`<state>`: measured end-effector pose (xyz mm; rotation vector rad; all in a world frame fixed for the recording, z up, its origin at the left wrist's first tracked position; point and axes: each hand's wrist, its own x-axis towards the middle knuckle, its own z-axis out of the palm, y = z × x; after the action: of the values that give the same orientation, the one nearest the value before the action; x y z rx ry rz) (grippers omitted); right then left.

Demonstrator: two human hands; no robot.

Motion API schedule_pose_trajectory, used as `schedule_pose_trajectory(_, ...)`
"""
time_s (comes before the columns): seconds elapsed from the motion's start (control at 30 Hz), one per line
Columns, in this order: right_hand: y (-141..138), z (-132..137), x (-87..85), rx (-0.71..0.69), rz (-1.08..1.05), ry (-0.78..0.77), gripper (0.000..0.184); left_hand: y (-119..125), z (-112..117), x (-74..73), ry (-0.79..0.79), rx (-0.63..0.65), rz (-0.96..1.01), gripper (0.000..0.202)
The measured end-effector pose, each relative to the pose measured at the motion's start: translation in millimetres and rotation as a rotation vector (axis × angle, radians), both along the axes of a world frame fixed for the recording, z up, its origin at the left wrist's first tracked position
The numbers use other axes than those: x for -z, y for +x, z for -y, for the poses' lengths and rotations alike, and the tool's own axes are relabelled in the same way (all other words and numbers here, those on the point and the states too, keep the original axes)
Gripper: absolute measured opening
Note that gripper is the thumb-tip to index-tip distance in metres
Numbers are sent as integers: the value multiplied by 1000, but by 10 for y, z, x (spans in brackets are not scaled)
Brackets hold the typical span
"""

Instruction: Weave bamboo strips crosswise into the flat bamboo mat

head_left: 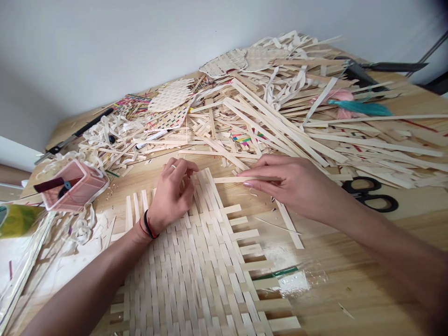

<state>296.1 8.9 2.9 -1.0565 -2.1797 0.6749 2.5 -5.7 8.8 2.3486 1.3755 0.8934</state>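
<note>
"While the left hand (171, 198) rests loosely on the woven bamboo mat (196, 266), what's the right hand (283, 182) doing?"

"Pinching a flat pale bamboo strip (227, 179) just beside the mat's stepped edge."

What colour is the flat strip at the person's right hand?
Pale straw: the thin, flat bamboo strip, clearest in the head view.

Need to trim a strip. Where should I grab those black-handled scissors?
Take the black finger loops of the scissors from the near side with your right hand: they lie flat on the table, toward you, while the rest disappears under the bamboo strips.
</note>
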Motion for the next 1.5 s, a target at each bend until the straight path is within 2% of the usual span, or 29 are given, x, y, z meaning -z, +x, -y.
schedule_pose_trajectory(0.1, 2, -3, 3, -3, 1, 7, 24, -17, -9, -8, -56, 17, 97, 21)
schedule_pose_trajectory(0.27, 0, -9, 5, -3, 8, 18, 25, -23, -17, -21, -149, -29, 175, 19)
schedule_pose_trajectory(0.53, -2, -5, 2, -29, 7, 6, 28, -48, -47, 0, -147, 1, 192, 35)
schedule_pose_trajectory(0.7, 2, -5, 36, -71, -7, 13, 25, -62, -56, 14, -147, 43, 199, 37)
schedule_pose_trajectory(0.93, -29, -6, 129, -29, 22, 119, 25, -49, -58, -6, -180, 3, 204, 32)
schedule_pose_trajectory(1.13, -46, -33, 151, -23, 52, 162, 24, -20, -41, -20, -203, -70, 163, 17)
schedule_pose_trajectory(1.23, -39, -44, 141, -21, 63, 156, 24, -12, -48, -86, -220, -46, 96, 14)
schedule_pose_trajectory(1.4, -36, -42, 141, -29, 61, 146, 24, -26, -58, -293, -187, 34, -54, 14)
schedule_pose_trajectory(1.5, -40, -44, 161, -45, 47, 147, 23, -60, -75, -359, -244, 89, -74, 14)
